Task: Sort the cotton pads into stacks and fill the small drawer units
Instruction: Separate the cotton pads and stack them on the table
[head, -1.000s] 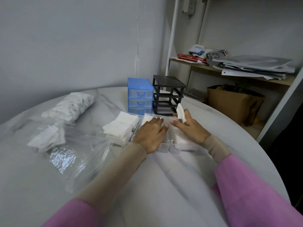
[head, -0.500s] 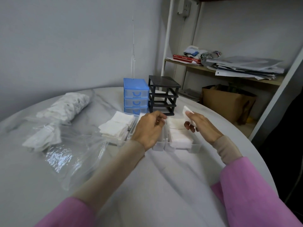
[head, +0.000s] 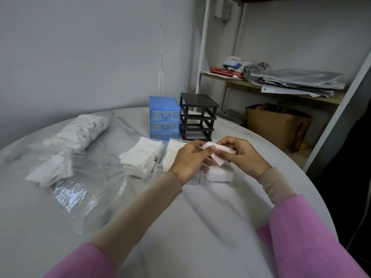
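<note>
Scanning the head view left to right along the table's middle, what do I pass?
Clear plastic bag with pads → loose stack of cotton pads → left hand → cotton pad pinched by both hands → right hand. Behind them: blue drawer unit, then empty black frame.

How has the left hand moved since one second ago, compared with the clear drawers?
Yes. The left hand has lifted off the clear drawers and gone right to meet the right hand on one pad.
</note>
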Tool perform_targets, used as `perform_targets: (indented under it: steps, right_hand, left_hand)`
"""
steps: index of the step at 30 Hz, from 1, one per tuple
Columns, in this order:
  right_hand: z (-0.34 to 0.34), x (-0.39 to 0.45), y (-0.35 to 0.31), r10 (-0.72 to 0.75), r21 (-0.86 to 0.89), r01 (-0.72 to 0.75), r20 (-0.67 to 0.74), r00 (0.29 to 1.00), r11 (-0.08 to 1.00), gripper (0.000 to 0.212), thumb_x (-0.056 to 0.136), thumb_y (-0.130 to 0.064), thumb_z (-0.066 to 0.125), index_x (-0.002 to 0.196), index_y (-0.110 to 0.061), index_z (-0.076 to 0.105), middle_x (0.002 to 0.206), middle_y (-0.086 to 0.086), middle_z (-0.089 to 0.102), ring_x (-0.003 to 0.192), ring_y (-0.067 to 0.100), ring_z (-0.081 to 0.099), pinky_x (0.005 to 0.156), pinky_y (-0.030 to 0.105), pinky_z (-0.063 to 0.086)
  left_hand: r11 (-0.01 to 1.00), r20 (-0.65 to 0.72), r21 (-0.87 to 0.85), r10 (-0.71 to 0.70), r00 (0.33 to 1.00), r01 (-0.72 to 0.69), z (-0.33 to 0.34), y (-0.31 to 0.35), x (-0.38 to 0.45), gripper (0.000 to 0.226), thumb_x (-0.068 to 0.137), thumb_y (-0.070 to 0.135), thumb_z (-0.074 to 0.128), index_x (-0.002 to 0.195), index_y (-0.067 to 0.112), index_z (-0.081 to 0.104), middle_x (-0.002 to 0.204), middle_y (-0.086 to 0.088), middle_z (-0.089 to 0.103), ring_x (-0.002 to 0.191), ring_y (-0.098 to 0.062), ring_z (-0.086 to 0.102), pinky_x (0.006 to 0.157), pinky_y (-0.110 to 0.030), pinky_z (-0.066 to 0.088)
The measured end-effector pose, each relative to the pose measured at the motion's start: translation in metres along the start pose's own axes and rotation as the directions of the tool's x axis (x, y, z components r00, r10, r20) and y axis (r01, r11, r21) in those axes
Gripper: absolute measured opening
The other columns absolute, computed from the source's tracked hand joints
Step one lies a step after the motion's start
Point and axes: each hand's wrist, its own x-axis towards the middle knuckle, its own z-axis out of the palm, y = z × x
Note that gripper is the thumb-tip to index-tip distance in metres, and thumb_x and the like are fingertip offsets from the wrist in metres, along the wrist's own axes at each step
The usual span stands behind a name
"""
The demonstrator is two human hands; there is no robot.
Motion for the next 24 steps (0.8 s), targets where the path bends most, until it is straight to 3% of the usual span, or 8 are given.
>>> perform_targets:
  steps: [3,5,9,16,18,21,24]
  right_hand:
    - [-0.004,-0.001,-0.001,0.014,0.065,-0.015,0.011,1.000,0.998,0.021,0.079,-0.012,0.071,0.095,-0.020,0.060,0.094,0.005,0.065,0.090,0.023,0.060,0.078,0.030,0.052]
    - [-0.005,-0.002,-0.002,0.024,0.095,-0.026,0.020,1.000,0.995,0.030,0.076,-0.009,0.074,0.097,-0.023,0.058,0.093,0.005,0.066,0.090,0.023,0.061,0.078,0.030,0.053]
    - [-0.006,-0.004,-0.005,0.075,0.170,-0.080,0.034,0.997,0.982,0.040,0.074,-0.003,0.074,0.104,-0.020,0.054,0.089,0.004,0.066,0.082,0.017,0.061,0.066,0.018,0.053]
    - [-0.011,-0.002,-0.005,0.255,0.363,-0.205,-0.097,0.962,0.909,0.035,0.077,0.000,0.070,0.106,-0.011,0.052,0.090,0.004,0.060,0.082,0.015,0.060,0.059,0.015,0.054]
    - [-0.014,-0.002,-0.004,0.305,0.350,-0.254,-0.096,0.947,0.901,0.033,0.076,-0.001,0.070,0.103,-0.009,0.053,0.089,0.004,0.056,0.082,0.016,0.058,0.057,0.015,0.055]
    - [-0.016,-0.003,-0.002,0.351,0.280,-0.326,-0.046,0.935,0.903,0.034,0.075,-0.002,0.072,0.103,-0.008,0.053,0.087,0.005,0.055,0.078,0.016,0.058,0.059,0.017,0.055]
    - [-0.014,-0.004,-0.001,0.348,0.101,-0.341,-0.058,0.936,0.935,0.035,0.074,-0.007,0.075,0.101,-0.010,0.054,0.088,0.002,0.054,0.083,0.018,0.056,0.068,0.021,0.053]
  left_hand:
    - [0.998,-0.038,-0.063,-0.005,0.999,0.003,-0.002,0.001,0.001,0.020,0.092,0.020,0.057,0.105,0.006,0.062,0.087,-0.006,0.065,0.062,-0.011,0.063,0.062,-0.021,0.054]
    - [0.997,-0.058,-0.073,-0.017,0.998,0.013,-0.004,0.001,0.002,0.021,0.090,0.022,0.059,0.102,0.006,0.064,0.095,-0.008,0.066,0.070,-0.014,0.065,0.064,-0.022,0.055]
    - [0.997,-0.079,-0.072,0.019,0.997,-0.025,-0.003,0.000,0.001,0.010,0.087,0.005,0.061,0.096,0.008,0.063,0.085,-0.007,0.064,0.078,-0.017,0.063,0.068,-0.021,0.055]
    - [0.989,-0.153,0.094,0.127,0.980,-0.114,0.001,-0.003,-0.002,0.030,0.080,-0.003,0.066,0.085,0.023,0.054,0.080,-0.009,0.060,0.082,-0.025,0.063,0.071,-0.031,0.057]
    - [0.985,-0.155,0.126,0.133,0.979,-0.114,0.003,-0.004,-0.003,0.031,0.079,-0.005,0.067,0.079,0.022,0.053,0.084,-0.007,0.058,0.083,-0.028,0.063,0.069,-0.034,0.058]
    - [0.964,-0.158,0.229,0.174,0.972,-0.135,0.005,-0.005,-0.002,0.030,0.079,-0.005,0.067,0.069,0.021,0.058,0.084,-0.004,0.061,0.081,-0.027,0.064,0.077,-0.040,0.058]
    - [0.914,-0.142,0.379,0.209,0.968,-0.142,0.008,-0.005,-0.003,0.023,0.083,0.001,0.066,0.070,0.021,0.069,0.086,-0.002,0.067,0.081,-0.019,0.064,0.085,-0.030,0.053]
